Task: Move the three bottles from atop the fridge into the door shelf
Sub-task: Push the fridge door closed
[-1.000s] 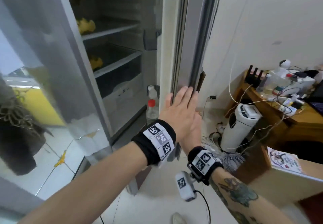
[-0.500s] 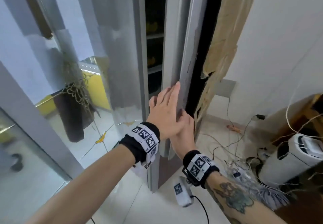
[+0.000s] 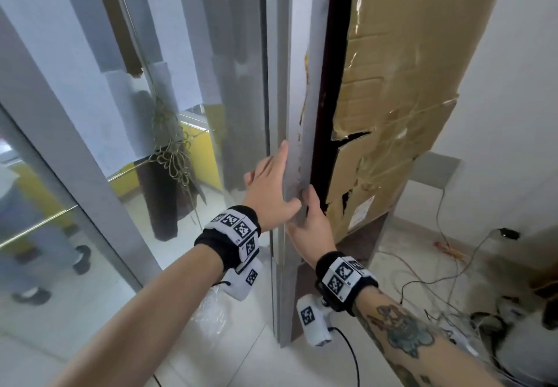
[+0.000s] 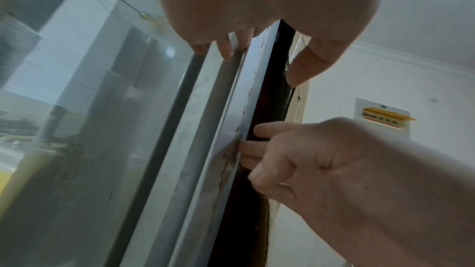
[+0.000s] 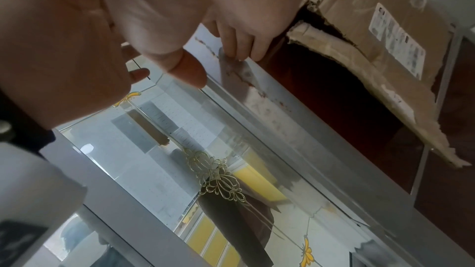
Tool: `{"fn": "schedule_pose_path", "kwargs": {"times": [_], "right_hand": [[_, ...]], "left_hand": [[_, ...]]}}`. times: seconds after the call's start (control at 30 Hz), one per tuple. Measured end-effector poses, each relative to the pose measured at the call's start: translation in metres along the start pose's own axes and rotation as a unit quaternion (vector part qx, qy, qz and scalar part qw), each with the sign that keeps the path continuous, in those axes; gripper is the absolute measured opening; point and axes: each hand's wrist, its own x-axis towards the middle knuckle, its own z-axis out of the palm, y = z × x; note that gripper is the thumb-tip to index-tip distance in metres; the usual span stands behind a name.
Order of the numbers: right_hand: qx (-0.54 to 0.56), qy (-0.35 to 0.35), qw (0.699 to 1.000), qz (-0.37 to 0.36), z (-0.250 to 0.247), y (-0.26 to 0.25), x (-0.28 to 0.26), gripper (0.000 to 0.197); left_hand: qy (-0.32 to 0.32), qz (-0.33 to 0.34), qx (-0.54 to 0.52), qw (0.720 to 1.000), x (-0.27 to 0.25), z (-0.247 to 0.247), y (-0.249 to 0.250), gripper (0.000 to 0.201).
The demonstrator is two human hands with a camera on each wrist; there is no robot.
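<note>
Grey metal door (image 3: 297, 90) edge under both my hands.
My left hand (image 3: 269, 189) lies flat, fingers straight, on its mirrored front; my right hand (image 3: 312, 226) curls its fingers round the rusty edge (bottles are out of sight). Torn cardboard (image 3: 401, 84) behind bears a white label (image 5: 397, 41), too blurred to read.

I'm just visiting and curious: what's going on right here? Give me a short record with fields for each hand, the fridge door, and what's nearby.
left hand: left hand lies flat, fingers straight, against the fridge door
right hand: right hand curls its fingers round the door's edge
door state: looks shut or almost shut; no shelf inside shows
bottles: none in view
beside fridge: torn cardboard against the fridge's side
floor: cables on pale tiles
</note>
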Motion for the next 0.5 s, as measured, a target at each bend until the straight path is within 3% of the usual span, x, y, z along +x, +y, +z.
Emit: {"fn": "schedule_pose_path", "kwargs": {"times": [0.13, 0.5], "right_hand": [[-0.001, -0.018, 1.0, 0.008, 0.001, -0.006, 0.012, 0.084], [0.009, -0.029, 1.0, 0.007, 0.008, 0.007, 0.009, 0.087]], "left_hand": [[0.012, -0.027, -0.013, 0.999, 0.009, 0.0, -0.007, 0.105], [0.007, -0.014, 0.01, 1.0, 0.009, 0.004, -0.012, 0.104]]}}
